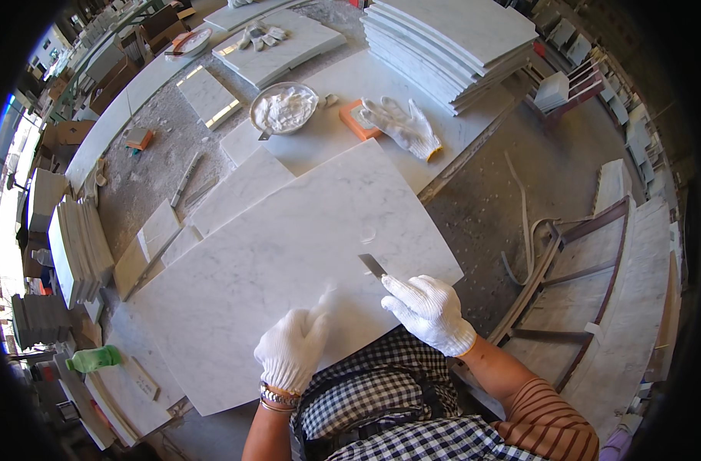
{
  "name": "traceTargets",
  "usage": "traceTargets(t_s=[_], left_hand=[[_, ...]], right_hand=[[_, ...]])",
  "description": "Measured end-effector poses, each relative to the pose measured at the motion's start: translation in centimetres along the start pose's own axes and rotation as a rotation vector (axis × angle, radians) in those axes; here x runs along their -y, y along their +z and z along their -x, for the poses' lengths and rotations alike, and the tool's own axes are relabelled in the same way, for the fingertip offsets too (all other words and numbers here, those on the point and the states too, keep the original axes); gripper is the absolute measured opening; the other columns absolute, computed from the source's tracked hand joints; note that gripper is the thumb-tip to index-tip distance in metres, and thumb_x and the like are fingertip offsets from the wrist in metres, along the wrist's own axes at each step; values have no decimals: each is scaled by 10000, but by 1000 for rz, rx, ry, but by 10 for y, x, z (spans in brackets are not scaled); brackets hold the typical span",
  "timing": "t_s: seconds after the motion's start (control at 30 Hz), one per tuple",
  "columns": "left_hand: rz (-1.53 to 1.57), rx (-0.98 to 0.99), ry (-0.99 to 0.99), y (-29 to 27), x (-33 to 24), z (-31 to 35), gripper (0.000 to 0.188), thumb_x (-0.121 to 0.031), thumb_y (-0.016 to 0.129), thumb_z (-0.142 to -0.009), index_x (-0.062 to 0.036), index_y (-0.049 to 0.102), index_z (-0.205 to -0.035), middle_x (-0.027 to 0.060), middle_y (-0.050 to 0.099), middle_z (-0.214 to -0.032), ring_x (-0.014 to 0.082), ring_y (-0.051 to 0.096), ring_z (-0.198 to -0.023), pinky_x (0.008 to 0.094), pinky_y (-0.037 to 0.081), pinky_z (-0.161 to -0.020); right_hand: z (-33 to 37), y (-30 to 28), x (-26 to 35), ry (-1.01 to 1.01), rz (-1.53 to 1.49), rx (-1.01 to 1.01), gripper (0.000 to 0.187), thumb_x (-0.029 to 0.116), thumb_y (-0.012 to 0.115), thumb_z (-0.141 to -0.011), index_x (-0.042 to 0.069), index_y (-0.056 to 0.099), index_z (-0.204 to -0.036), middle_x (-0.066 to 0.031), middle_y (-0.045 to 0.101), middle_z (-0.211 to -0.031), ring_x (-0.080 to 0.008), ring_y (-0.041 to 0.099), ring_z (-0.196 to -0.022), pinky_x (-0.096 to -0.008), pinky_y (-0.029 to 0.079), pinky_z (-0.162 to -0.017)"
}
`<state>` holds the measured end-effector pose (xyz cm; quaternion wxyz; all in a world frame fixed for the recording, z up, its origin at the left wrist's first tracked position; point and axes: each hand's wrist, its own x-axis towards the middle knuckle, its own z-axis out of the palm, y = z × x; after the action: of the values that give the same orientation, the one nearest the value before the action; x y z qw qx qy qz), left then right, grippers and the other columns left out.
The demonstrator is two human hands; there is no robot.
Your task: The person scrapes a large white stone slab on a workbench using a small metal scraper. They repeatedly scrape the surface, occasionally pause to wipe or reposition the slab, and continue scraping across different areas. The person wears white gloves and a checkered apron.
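A large white marble slab point(289, 253) lies flat in front of me. My right hand point(429, 311), in a white knit glove, grips a small metal scraper blade point(372, 265) whose tip rests on the slab near its right edge. My left hand point(294, 347), also gloved, presses on the slab's near edge with the index finger pointing forward. A small pale smear of filler point(368, 233) shows on the slab just beyond the blade.
Beyond the slab stand a metal bowl of white paste point(283, 108), an orange block point(356, 119) and a spare pair of gloves point(402, 126). Stacked marble slabs point(450, 42) sit at the back right. A green bottle point(94, 359) lies at the lower left. A metal rack point(573, 284) is at the right.
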<state>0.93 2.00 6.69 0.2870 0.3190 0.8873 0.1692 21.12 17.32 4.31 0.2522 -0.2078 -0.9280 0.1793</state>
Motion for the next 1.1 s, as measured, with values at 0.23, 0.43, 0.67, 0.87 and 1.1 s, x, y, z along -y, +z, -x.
traceTargets(t_s=[0.23,0.43,0.67,0.87,1.1], left_hand=[[-9,-44,68,1,0,-4,388,-486,700,-927,-102,741,-890,141,723,-774,376,714,-744,450,539,-674],[-9,-56,67,3,2,-5,389,-487,699,-926,-103,739,-882,139,723,-769,376,714,-743,449,541,-677],[1,13,-5,0,-1,-7,450,-509,743,-888,-65,781,-954,134,746,-790,299,727,-738,386,556,-741],[4,17,3,-1,0,-8,450,-507,743,-896,-65,786,-966,131,745,-783,287,727,-729,382,559,-737],[133,-43,-16,3,7,-9,426,-473,745,-906,-51,786,-935,100,742,-745,206,711,-693,342,561,-713]], right_hand=[[0,-1,-12,-5,-12,-66,305,82,825,-846,-51,751,-1110,-146,765,-937,-265,662,-684,-359,547,-602],[1,2,-13,25,-20,-83,325,90,829,-846,-60,748,-1123,-132,742,-869,-249,634,-639,-352,527,-567],[-2,3,-14,5,-33,-107,328,95,830,-847,-62,748,-1122,-126,731,-846,-241,621,-625,-346,519,-552],[-3,4,-14,-17,-25,-127,317,92,831,-844,-62,750,-1110,-123,733,-851,-238,622,-626,-343,519,-549],[-3,5,-15,-48,0,-143,293,94,834,-839,-49,757,-1083,-119,734,-853,-236,623,-627,-342,519,-544]])
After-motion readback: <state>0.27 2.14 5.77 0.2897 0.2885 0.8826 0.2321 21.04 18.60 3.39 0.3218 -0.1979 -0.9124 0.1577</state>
